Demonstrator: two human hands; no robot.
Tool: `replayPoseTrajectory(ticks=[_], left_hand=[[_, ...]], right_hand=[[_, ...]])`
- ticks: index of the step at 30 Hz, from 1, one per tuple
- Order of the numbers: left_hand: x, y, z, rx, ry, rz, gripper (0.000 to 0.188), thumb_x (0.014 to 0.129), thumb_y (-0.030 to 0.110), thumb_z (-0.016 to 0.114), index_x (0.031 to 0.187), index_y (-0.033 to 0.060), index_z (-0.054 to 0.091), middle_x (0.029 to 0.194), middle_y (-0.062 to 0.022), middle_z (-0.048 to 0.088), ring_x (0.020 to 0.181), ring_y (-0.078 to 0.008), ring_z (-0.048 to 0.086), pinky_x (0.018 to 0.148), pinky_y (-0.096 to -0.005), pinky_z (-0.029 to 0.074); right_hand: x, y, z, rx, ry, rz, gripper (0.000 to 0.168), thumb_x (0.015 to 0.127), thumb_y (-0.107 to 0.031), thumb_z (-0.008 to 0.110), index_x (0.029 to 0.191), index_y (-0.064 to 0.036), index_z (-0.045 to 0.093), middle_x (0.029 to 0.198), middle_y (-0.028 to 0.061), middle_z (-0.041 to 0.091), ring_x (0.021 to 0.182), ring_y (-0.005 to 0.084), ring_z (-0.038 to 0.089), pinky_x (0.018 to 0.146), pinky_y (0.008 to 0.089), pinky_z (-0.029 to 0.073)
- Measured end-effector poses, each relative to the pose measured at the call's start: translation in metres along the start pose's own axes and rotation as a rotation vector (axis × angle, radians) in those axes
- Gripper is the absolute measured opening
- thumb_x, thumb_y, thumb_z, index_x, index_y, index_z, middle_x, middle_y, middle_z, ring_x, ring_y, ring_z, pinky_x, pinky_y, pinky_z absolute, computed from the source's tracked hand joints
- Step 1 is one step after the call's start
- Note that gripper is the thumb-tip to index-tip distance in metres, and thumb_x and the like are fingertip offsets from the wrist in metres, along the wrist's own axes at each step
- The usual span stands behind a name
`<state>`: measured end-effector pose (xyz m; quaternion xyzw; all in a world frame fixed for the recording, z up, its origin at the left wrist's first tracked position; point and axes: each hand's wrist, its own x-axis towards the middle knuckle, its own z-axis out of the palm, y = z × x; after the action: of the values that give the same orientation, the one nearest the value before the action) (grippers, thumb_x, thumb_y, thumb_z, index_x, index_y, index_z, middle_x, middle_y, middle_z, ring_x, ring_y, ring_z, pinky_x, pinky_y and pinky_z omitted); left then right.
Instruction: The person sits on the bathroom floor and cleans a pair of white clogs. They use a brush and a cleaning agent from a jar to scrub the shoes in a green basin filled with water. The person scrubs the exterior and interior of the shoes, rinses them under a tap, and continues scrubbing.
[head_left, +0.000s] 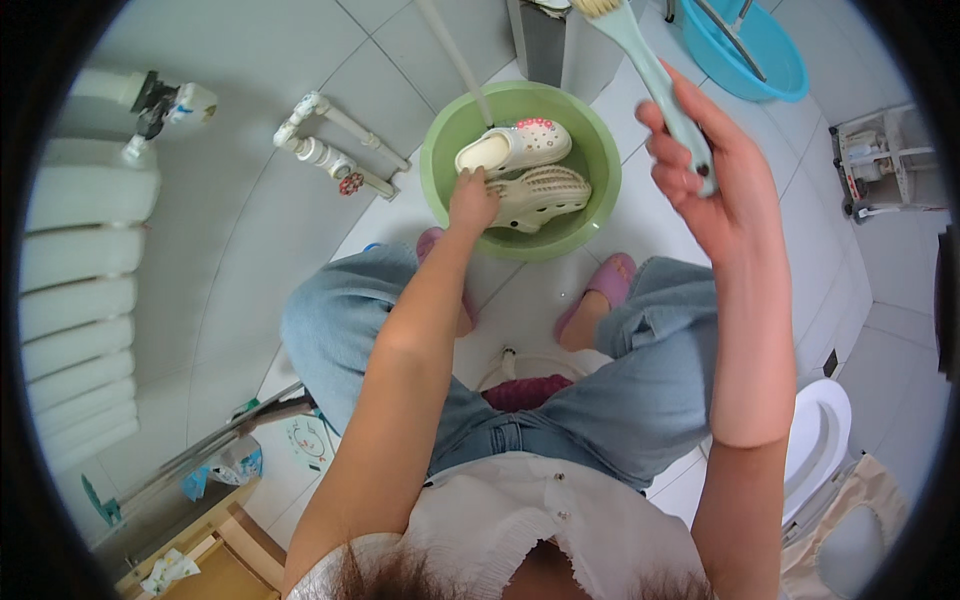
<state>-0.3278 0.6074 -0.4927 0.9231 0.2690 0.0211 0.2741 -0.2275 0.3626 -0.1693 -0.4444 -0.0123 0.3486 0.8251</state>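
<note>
A green plastic basin stands on the floor before me with some water in it. Inside lie two cream foam clogs. The upper clog sits upright, with pink bead charms on its top; the lower clog rests on its side, its ridged sole partly showing. My left hand reaches over the basin's near left rim, its fingers at the heels of the clogs. Raised to the right of the basin, my right hand grips the pale green handle of a scrubbing brush. Its bristles are partly cut off at the top edge.
A white pipe slants down to the basin. White valve piping and a radiator line the left wall. A blue basin stands at upper right, a toilet at lower right. A wooden frame is at lower left.
</note>
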Motion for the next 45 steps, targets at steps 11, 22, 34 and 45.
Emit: replayPoseTrajectory(ticks=[11, 22, 34, 45], left_hand=[[0.076, -0.044, 0.054, 0.303, -0.154, 0.130, 0.058, 0.086, 0.020, 0.066, 0.140, 0.0153, 0.047, 0.158, -0.0187, 0.013, 0.144, -0.0371, 0.021, 0.114, -0.0499, 0.027], [0.097, -0.021, 0.030, 0.489, -0.429, 0.020, 0.053, 0.083, 0.041, 0.068, 0.132, 0.0237, 0.057, 0.152, -0.0158, 0.028, 0.135, -0.0368, 0.035, 0.110, -0.0522, 0.031], [0.039, -0.046, 0.031, 0.021, -0.253, -0.047, 0.056, 0.081, 0.031, 0.066, 0.131, 0.0107, 0.054, 0.138, -0.0158, 0.042, 0.133, -0.0338, 0.038, 0.104, -0.0584, 0.035], [0.042, -0.007, 0.024, 0.231, -0.634, 0.145, 0.061, 0.068, 0.012, 0.074, 0.126, 0.0126, 0.056, 0.119, -0.0131, 0.062, 0.109, -0.0307, 0.060, 0.092, -0.0436, 0.050]], right_hand=[[0.007, 0.011, -0.002, -0.053, 0.222, 0.077, 0.048, 0.102, -0.022, 0.043, 0.142, 0.004, 0.038, 0.080, 0.0138, 0.061, 0.045, 0.0072, 0.044, 0.039, 0.0184, 0.034], [0.022, 0.016, 0.021, 0.013, 0.193, 0.116, 0.050, 0.103, -0.024, 0.040, 0.145, 0.003, 0.032, 0.082, 0.0153, 0.060, 0.044, 0.0077, 0.043, 0.039, 0.0185, 0.036], [-0.003, 0.011, -0.003, -0.009, 0.095, 0.055, 0.049, 0.103, -0.023, 0.042, 0.144, 0.002, 0.035, 0.087, 0.0139, 0.061, 0.051, 0.0065, 0.043, 0.040, 0.0185, 0.033], [-0.029, 0.004, -0.020, -0.008, 0.077, 0.048, 0.049, 0.101, -0.023, 0.046, 0.143, 0.002, 0.038, 0.086, 0.0122, 0.062, 0.055, 0.0074, 0.044, 0.043, 0.0195, 0.032]])
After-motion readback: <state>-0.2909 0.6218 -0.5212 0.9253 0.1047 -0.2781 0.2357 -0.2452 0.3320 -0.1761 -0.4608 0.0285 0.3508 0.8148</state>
